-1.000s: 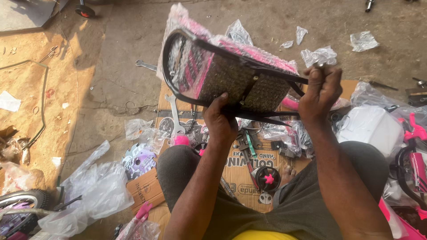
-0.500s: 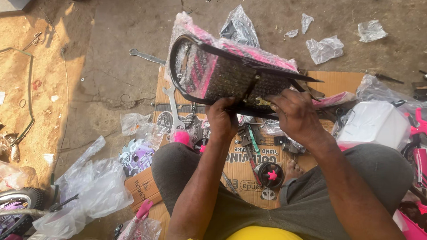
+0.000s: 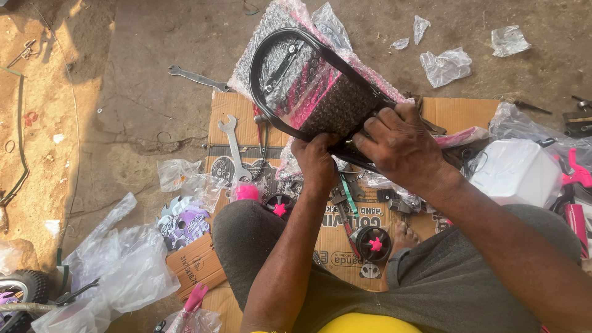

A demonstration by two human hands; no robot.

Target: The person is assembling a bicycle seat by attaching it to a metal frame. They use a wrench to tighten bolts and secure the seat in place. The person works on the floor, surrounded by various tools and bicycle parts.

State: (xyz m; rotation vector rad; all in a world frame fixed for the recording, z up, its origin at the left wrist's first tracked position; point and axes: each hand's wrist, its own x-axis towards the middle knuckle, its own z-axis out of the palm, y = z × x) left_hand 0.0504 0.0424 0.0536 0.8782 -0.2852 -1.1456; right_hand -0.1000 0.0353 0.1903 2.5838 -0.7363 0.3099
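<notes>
Fingers of both hands, left (image 3: pixel 317 161) and right (image 3: pixel 401 145), clamp the bubble-wrapped, curved black basket (image 3: pixel 314 86) with pink woven sides.

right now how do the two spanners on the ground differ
The near spanner lies on the cardboard, its open jaw end toward the person's knee; the far spanner lies on bare ground, angled almost crosswise. The near one looks broader and paler. Both are bare metal, untouched by either hand.
</notes>
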